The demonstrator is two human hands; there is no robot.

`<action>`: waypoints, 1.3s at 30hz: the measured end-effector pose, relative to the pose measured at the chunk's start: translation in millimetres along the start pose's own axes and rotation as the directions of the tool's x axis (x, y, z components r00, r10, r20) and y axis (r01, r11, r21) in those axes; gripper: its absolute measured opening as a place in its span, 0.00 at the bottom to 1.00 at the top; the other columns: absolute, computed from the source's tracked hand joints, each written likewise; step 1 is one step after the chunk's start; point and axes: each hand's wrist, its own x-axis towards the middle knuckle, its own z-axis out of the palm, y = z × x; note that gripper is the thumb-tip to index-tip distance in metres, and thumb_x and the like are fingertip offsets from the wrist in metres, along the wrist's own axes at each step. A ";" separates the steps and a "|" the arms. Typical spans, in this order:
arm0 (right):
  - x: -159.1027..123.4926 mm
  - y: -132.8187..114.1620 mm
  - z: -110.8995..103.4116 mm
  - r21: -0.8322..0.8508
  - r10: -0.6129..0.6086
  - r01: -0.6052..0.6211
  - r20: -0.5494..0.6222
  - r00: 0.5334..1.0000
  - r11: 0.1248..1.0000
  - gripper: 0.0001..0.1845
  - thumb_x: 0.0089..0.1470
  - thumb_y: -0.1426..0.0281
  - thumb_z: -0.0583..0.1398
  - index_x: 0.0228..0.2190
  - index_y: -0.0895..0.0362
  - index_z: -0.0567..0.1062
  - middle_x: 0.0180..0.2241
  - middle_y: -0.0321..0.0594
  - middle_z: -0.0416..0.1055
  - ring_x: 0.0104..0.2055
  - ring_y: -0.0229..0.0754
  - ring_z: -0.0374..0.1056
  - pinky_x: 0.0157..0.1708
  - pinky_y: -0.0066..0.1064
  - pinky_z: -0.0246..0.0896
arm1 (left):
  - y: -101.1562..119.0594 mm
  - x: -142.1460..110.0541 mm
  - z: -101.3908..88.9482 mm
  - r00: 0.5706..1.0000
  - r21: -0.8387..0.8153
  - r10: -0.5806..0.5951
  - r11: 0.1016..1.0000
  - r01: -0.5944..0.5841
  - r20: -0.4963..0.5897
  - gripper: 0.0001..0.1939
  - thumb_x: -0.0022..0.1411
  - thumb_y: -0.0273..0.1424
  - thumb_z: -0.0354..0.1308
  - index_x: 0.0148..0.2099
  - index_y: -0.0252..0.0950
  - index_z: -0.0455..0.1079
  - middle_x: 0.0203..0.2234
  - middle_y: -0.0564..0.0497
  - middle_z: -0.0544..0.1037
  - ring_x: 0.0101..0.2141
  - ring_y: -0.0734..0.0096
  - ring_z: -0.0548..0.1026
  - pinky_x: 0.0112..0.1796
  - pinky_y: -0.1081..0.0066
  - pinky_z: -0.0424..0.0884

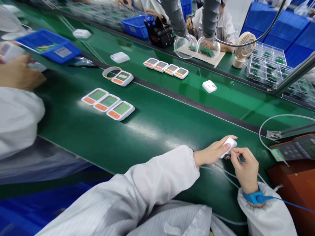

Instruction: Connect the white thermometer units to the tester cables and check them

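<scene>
My left hand [211,153] is closed around a small white plastic device [228,147], held tilted above the green work surface near its right end. At the device's lower right edge, the thumb and forefinger of my right hand [246,165] are pinched together. Part of something thin and pale shows between those fingers, but I cannot make out what it is. A blue wrist strap [256,196] with a blue cord circles my right wrist. Thin white cables [226,173] run below and behind both hands.
Three white display units [120,109] with orange buttons lie left. Several more [169,68] sit on the green belt [152,83] beyond the dark rail. A handheld meter [295,149] rests on a brown box [292,186] at right. A co-worker's hand [19,73] works far left.
</scene>
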 end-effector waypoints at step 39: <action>-14.3 19.4 1.0 -0.030 0.393 -0.392 0.032 0.919 0.920 0.38 0.70 0.52 0.53 0.68 0.65 0.58 0.34 0.44 0.74 0.27 0.43 0.72 0.26 0.26 0.68 | -0.5 1.1 -11.4 0.990 -0.190 -0.050 0.979 0.074 0.131 0.50 0.63 0.38 0.64 0.75 0.45 0.35 0.31 0.54 0.73 0.23 0.77 0.71 0.26 0.74 0.68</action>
